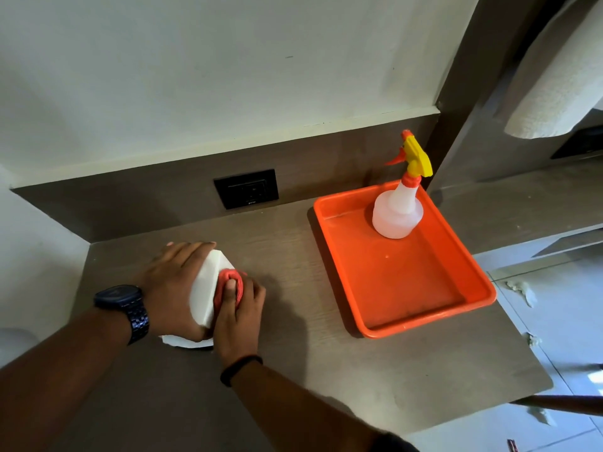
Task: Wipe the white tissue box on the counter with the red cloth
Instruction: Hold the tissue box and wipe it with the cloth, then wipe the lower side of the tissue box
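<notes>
The white tissue box stands on the grey-brown counter, at its left side. My left hand grips the box from the left and over its top, a dark watch on the wrist. My right hand presses the bunched red cloth against the box's right face. A white tissue pokes out under the box near my wrists. Much of the box is hidden by both hands.
An orange tray lies on the counter to the right, with a white spray bottle standing in its far corner. A black wall socket sits in the backsplash. A white paper towel roll hangs at upper right.
</notes>
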